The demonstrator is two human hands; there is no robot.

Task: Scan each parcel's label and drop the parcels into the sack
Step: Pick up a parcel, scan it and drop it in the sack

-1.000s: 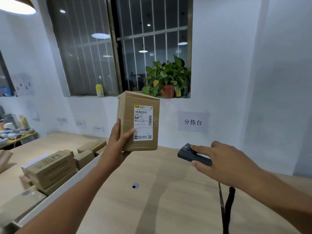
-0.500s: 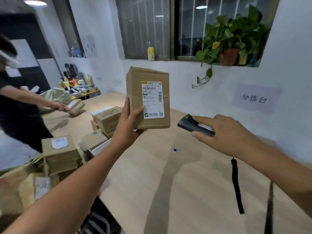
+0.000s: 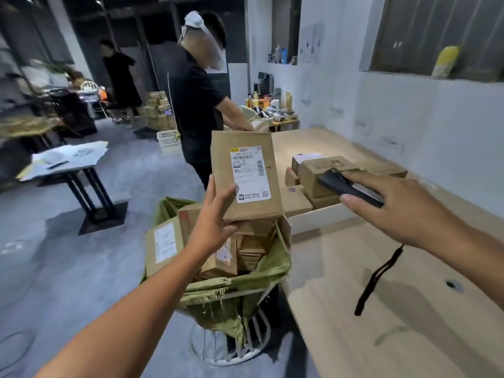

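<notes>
- Parcel — you hold it upright in your left hand with the label turned towards you, probably so the barcode faces the reader.
- Left grip: your thumb is pressed on the front face at the lower left corner. The fingers are hidden behind the box, so the hand is spread about as wide as the box is thick and clamped on it.
- Sack: its green mouth gapes directly beneath that grip, and the parcel hangs just above the rim, well placed for a drop.
- Sack contents: several boxes are stacked below your left wrist, up to the rim. Room looks short.
- Scanner — grasped in your right hand, fingers over the top and thumb underneath, with its nose aimed left at the parcel. No beam shows on the label, so you cannot tell whether it has read.
- Strap: it dangles loose under your right wrist, above the table.
- Remaining stock: cartons lie just beyond the scanner's nose.
</notes>
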